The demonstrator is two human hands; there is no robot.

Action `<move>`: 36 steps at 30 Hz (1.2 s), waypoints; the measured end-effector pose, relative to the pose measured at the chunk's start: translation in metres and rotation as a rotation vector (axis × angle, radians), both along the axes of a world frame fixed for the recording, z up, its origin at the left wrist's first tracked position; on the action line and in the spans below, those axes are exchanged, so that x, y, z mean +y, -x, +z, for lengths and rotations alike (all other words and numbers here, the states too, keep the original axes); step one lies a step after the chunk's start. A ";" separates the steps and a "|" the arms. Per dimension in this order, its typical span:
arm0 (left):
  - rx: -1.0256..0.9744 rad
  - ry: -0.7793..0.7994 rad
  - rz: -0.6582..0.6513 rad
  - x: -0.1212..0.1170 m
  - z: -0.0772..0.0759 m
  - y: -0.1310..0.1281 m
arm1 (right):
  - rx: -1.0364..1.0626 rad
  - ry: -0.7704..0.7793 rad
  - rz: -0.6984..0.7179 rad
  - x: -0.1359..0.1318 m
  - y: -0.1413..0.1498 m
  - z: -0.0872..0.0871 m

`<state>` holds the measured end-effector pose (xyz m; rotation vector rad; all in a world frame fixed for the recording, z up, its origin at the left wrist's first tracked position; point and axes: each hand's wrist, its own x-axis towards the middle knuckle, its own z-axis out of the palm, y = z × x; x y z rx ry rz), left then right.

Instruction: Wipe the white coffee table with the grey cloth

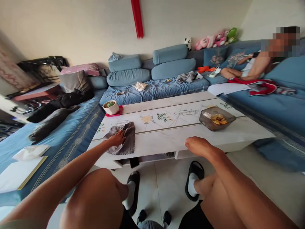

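My left hand (117,138) lies flat on a grey cloth (130,136) with a scalloped edge, fingers stretched out and pressing it against the table. The cloth is spread and creased at the left end of a white coffee table (162,138) with printed flowers and lettering. Over the table's front edge, right of the middle, is my right hand (197,145). Its fingers look loosely curled, partly hidden, with nothing visible in them. Beyond the cloth, a white pot with a succulent (111,108) stands on a red tray (121,110).
At the table's right, a dark translucent bowl (207,124) holds yellowish pieces. Blue sofas (166,89) surround the table; a person (256,68) sits at the far right. On the left sofa lie dark bags (76,98) and a white box (21,173). Open shelves are below the tabletop.
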<state>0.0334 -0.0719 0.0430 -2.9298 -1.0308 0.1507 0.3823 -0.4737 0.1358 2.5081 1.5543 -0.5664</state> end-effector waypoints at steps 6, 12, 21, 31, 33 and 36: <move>-0.072 0.013 -0.046 -0.067 -0.039 -0.050 | 0.026 -0.024 -0.118 -0.038 -0.010 -0.012; -0.194 0.002 -0.137 -0.056 -0.055 -0.014 | 0.164 -0.219 -0.300 -0.104 -0.037 -0.048; -0.233 0.060 0.143 0.015 0.002 -0.188 | 0.362 -0.641 -0.853 -0.212 -0.095 -0.107; -0.340 0.243 -0.519 -0.110 -0.046 -0.152 | 0.106 -1.099 -0.083 0.003 0.024 -0.180; -0.329 0.192 -0.307 -0.084 -0.051 -0.099 | 0.035 -1.163 0.070 0.039 0.052 -0.192; -0.293 0.049 0.110 -0.023 -0.043 -0.049 | -0.089 -1.189 0.168 0.068 0.067 -0.200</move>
